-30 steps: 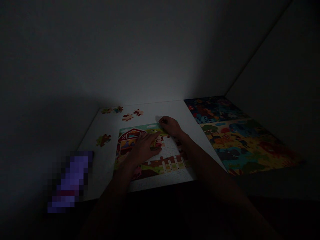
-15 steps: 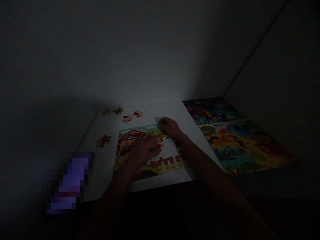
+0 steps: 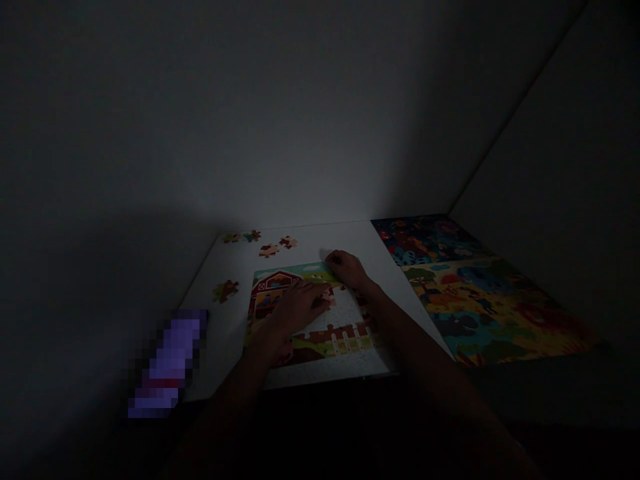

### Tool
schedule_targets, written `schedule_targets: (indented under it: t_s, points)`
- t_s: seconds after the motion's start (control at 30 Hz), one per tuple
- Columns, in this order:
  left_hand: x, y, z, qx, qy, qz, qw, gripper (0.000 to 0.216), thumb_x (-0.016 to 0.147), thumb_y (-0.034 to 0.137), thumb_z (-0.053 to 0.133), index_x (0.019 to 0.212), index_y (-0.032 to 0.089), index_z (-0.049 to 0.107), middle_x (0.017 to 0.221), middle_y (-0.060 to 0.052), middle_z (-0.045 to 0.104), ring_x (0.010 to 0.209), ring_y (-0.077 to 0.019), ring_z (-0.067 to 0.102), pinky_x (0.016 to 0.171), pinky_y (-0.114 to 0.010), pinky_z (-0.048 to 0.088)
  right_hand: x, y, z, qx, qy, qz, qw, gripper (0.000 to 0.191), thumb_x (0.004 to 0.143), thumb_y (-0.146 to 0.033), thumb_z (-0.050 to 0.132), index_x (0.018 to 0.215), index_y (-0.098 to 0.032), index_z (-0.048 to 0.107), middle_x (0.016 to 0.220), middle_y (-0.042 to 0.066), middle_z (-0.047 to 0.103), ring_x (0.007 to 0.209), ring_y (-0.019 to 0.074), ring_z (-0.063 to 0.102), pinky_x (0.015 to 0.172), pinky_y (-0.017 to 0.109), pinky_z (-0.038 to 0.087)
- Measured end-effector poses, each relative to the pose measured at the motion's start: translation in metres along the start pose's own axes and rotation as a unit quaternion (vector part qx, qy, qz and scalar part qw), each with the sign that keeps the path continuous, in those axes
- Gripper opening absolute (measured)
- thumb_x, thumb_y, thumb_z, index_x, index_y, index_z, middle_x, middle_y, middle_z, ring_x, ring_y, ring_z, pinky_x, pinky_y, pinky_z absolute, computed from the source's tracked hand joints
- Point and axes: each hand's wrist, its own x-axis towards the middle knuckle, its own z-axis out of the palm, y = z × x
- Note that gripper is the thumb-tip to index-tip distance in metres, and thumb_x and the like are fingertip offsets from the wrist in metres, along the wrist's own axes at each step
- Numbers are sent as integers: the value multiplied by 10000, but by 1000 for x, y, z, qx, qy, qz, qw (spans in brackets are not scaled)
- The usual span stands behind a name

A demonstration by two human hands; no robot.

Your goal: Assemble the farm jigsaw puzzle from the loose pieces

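A farm jigsaw puzzle with a red barn and a white fence lies partly assembled on the white table. A pale gap shows right of its middle. My left hand lies palm down over the middle of the puzzle. Its fingers stretch to the right over pieces at the edge of the gap, with the thumb drawn in beneath. At the puzzle's top edge rests my right hand, its fingers curled closed. Whether anything is inside those fingers is hidden. The right forearm covers part of the puzzle's right side.
Loose puzzle pieces lie behind the puzzle, and more loose pieces lie to its left. A pixelated purple object is at the left edge. On the right are a dark puzzle and an animal puzzle. Walls enclose the dim table.
The view has shifted, so everything appears lower and slightly to the right. My left fingers have come closer together, with the thumb nearer to them. My right hand stays at the puzzle's top edge.
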Motion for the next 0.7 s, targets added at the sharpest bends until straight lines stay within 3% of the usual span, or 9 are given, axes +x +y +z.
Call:
schedule_targets:
  t_s: [0.13,0.23,0.37,0.5,0.7]
  points:
    - [-1,-10,-10,-12,1,-26,1000,281,942,348,507,1166,254,647,1142,-51,696,1077,-223,620,973,-400,462,1,2,2,-2,0,0,1000,221,864,-276,528,992,-209,695,1021,41,708,906,170,633,819,279,471]
    - [-8,-28,-21,-7,15,-34,999,229,935,308,508,1058,271,697,1115,-27,710,1096,-205,612,1011,-395,446,2,4,4,-3,-1,5,1000,221,856,-275,538,991,-210,699,1013,44,708,910,175,634,821,285,474]
    - [-28,-60,-29,-29,58,-48,997,301,952,259,446,1140,268,681,1216,-19,681,1136,-167,598,1047,-378,435,3,8,7,11,9,-2,1000,207,840,-278,551,974,-218,696,975,30,708,875,170,635,810,282,474]
    - [-44,-80,-24,4,90,-90,992,324,943,272,462,1211,279,645,1310,-28,634,1209,-189,562,1067,-427,416,4,11,8,22,3,-8,1000,207,830,-279,542,955,-206,690,929,27,705,829,168,630,766,274,464]
    - [-49,-84,-15,11,109,-112,988,313,950,296,467,1203,250,645,1331,-47,621,1259,-192,529,1096,-437,374,5,15,8,41,-5,-14,999,205,821,-294,538,934,-194,676,899,27,699,821,168,622,753,271,453]
